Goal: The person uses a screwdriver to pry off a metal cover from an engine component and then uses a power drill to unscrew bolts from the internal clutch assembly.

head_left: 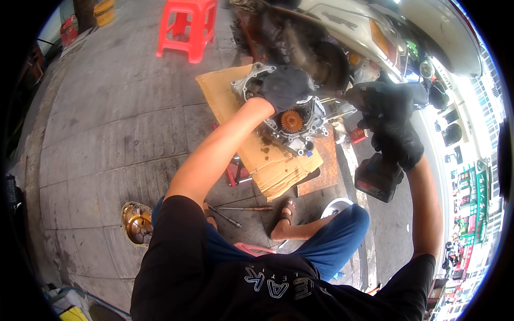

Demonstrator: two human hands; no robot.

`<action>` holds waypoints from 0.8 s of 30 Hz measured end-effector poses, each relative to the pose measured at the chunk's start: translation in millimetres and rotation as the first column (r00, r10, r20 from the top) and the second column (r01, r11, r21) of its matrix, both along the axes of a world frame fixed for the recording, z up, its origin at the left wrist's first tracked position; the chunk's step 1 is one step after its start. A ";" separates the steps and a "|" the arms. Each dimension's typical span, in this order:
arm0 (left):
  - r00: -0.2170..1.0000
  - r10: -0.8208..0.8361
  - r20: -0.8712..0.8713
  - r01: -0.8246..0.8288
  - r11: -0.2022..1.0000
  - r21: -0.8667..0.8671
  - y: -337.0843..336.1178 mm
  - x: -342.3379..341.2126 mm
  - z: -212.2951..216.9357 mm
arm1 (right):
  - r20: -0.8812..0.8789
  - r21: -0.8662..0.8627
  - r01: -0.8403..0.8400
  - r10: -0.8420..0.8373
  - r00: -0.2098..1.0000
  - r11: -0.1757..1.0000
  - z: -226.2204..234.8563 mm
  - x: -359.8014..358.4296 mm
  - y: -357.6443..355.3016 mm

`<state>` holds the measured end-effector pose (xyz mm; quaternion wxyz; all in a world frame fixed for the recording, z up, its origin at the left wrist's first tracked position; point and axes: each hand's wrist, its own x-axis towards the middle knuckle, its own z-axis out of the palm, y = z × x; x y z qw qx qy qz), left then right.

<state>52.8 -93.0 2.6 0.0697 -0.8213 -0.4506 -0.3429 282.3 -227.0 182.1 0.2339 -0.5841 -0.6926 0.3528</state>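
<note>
A grey metal engine case [316,116] lies opened on a flattened cardboard sheet [276,166], with an orange-brown gear [292,121] inside. My left hand [285,87], in a black glove, is closed over the far part of the case; its fingertips are hidden. Out to the right, my gloved right hand [399,140] grips a black cordless impact wrench [380,101] by the handle. Its nose points left toward the case, and the battery hangs below my fist. I cannot make out whether the tip touches anything.
A scooter [348,24] stands beyond the case. Far off is a red plastic stool [203,29]. Long-handled tools [238,208] lie between my feet, near a red tool [235,176]. A metal cover [137,223] rests at left, a white bowl [336,204] by my right knee.
</note>
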 end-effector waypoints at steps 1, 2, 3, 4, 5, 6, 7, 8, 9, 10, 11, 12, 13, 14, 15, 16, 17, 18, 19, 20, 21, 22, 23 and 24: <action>0.999 0.005 -0.044 -0.005 1.000 -0.002 0.9 0.2 1.9 | -0.032 -0.025 0.015 -0.016 0.999 1.000 -3.3 5.8 -0.6; 0.996 0.011 -0.089 -0.011 1.000 -0.003 0.5 -0.2 2.8 | -0.068 -0.081 0.026 -0.032 0.997 0.996 -7.6 12.9 0.2; 0.994 0.014 -0.111 -0.016 1.000 -0.021 0.0 -2.7 3.2 | -0.105 -0.138 0.033 -0.048 0.993 0.990 -13.5 21.1 2.4; 0.993 -0.001 -0.121 -0.004 0.999 -0.037 -3.8 -0.4 11.4 | -0.128 -0.193 0.057 -0.083 0.988 0.980 -17.9 31.7 2.3; 0.990 -0.012 -0.140 0.004 0.998 -0.055 -11.2 -1.0 23.5 | -0.178 -0.185 0.063 -0.096 0.979 0.981 -24.6 39.6 1.7; 0.978 -0.015 -0.208 -0.022 0.984 -0.177 -17.3 -0.9 36.7 | -0.228 -0.178 0.069 -0.109 0.967 0.982 -32.3 47.5 1.2; 0.989 -0.030 -0.143 -0.001 0.977 -0.212 -28.3 -9.7 46.1 | -0.287 -0.168 0.062 -0.109 0.952 0.984 -40.9 51.9 1.4; 0.996 -0.054 -0.064 0.037 0.969 -0.243 -39.1 -16.2 50.9 | -0.413 -0.155 0.024 -0.087 0.907 0.988 -48.9 61.3 -2.4; 0.997 -0.077 0.015 0.078 0.959 -0.273 -44.0 -21.6 50.8 | -0.496 -0.151 0.042 -0.113 0.861 0.988 -62.7 69.0 -3.5; 0.994 -0.101 0.047 0.108 0.973 -0.206 -41.7 -28.5 42.7 | -0.583 -0.152 0.047 -0.128 0.802 0.987 -82.4 72.1 -1.2; 0.970 -0.168 0.176 0.208 0.947 -0.245 -41.2 -38.3 40.0 | -0.666 -0.157 0.046 -0.140 0.732 0.987 -96.1 69.4 -2.0; 0.926 -0.222 0.306 0.308 0.912 -0.271 -40.6 -48.0 38.0 | -0.764 -0.118 -0.049 -0.059 0.643 0.992 -106.4 60.5 -7.7; 0.855 -0.275 0.440 0.417 0.869 -0.267 -41.3 -52.5 41.6 | -0.802 -0.188 -0.101 -0.093 0.590 0.977 -125.4 72.0 -4.0; 0.822 -0.218 0.527 0.460 0.798 -0.389 -45.5 -47.5 50.7 | -0.827 -0.186 -0.068 -0.119 0.550 0.980 -144.1 79.0 -2.7; 0.771 -0.179 0.611 0.518 0.735 -0.438 -53.9 -55.4 54.1 | -0.848 -0.190 -0.054 -0.136 0.512 0.980 -160.2 69.3 -0.8; 0.725 -0.136 0.675 0.575 0.658 -0.485 -59.1 -55.0 58.6 | -0.892 -0.189 -0.116 -0.121 0.436 0.975 -175.6 67.1 -1.0; 0.683 -0.078 0.726 0.624 0.579 -0.525 -61.8 -57.1 61.4 | -0.931 -0.181 -0.183 -0.108 0.350 0.966 -187.9 60.6 -2.4; 0.719 -0.065 0.692 0.605 0.548 -0.577 -61.4 -60.7 63.0 | -0.944 -0.229 -0.170 -0.176 0.280 0.958 -195.6 51.5 -7.2; 0.723 -0.076 0.687 0.601 0.560 -0.570 -62.5 -62.2 64.0 | -0.962 -0.227 -0.235 -0.181 0.204 0.945 -205.7 49.7 -8.1; 0.725 -0.089 0.683 0.598 0.572 -0.562 -65.5 -63.1 65.5 | -0.969 -0.224 -0.261 -0.186 0.162 0.939 -212.5 47.5 -10.2; 0.726 -0.102 0.680 0.598 0.582 -0.551 -68.0 -63.2 65.8 | -0.974 -0.220 -0.285 -0.192 0.122 0.933 -217.1 44.4 -12.3; 0.711 -0.133 0.690 0.591 0.644 -0.486 -70.8 -65.3 62.4 | -0.969 -0.241 -0.303 -0.212 0.127 0.922 -220.1 41.8 -12.1; 0.694 -0.099 0.713 0.585 0.656 -0.478 -70.6 -68.9 63.1 | -0.968 -0.239 -0.284 -0.203 0.148 0.929 -219.6 40.5 -11.6; 0.674 -0.068 0.736 0.579 0.666 -0.469 -69.4 -72.5 64.4 | -0.966 -0.235 -0.263 -0.195 0.171 0.936 -217.2 39.7 -11.6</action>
